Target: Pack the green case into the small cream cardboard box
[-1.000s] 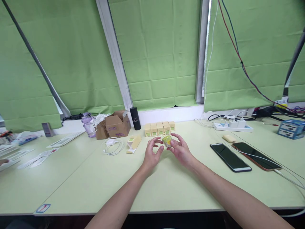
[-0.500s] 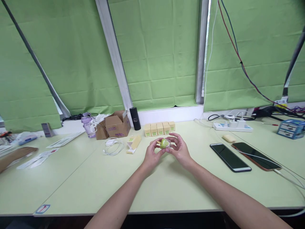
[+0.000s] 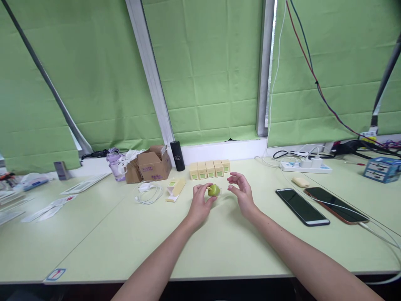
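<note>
My left hand [image 3: 202,202] grips a small round green item [image 3: 214,190] with a clear part on its right side and a pale strap or loop at its left; its exact kind is too small to tell. To the right of it, apart from the item, my right hand [image 3: 242,193] is open, fingers curved and holding nothing. Left of my left hand lies an opened pale yellow carton [image 3: 176,189]. Behind my hands stands a row of several small yellow boxes [image 3: 206,169] with green labels.
Left stand a cardboard box [image 3: 155,165], a black cylinder [image 3: 178,156], a purple bottle [image 3: 116,167] and a coiled white charger cable [image 3: 149,193]. On the right lie two phones [image 3: 302,207], a yellow case [image 3: 300,182], a power strip [image 3: 307,167] and a blue box [image 3: 382,169].
My right hand has let go of the green item and moved right. The item stays in my left hand, turned somewhat. Another person's arm at the far left has gone from view.
</note>
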### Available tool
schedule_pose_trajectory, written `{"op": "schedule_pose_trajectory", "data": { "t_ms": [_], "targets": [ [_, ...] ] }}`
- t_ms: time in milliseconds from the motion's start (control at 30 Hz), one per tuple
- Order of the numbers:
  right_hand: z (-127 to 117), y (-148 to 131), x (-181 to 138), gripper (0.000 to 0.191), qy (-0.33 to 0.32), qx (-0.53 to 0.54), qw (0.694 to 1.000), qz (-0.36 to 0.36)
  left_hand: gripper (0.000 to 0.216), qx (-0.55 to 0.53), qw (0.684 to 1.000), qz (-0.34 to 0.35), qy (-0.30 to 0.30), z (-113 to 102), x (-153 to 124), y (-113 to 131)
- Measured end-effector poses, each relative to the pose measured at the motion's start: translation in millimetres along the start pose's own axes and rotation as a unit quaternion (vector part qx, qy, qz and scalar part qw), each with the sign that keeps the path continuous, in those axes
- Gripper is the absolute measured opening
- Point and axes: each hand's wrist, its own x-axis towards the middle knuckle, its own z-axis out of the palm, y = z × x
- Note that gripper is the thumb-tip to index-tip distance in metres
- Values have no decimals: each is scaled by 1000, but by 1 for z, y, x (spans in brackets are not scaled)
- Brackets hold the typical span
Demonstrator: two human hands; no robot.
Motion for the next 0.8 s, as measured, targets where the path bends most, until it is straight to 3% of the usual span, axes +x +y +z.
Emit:
{"op": "schedule_pose_trajectory", "data": {
  "t_ms": [267, 633, 800],
  "targets": [
    [0, 8, 4, 42, 24, -36, 999, 20, 40, 129, 985, 57, -102, 0, -5, -6],
    [1, 6, 3, 46, 22, -51, 998, 38, 40, 228, 961, 26, -152, 0, -6, 3],
    [1, 7, 4, 46, 19, -56, 998, 38, 47, 239, 962, 26, -133, -2, -8, 7]
  ]
}}
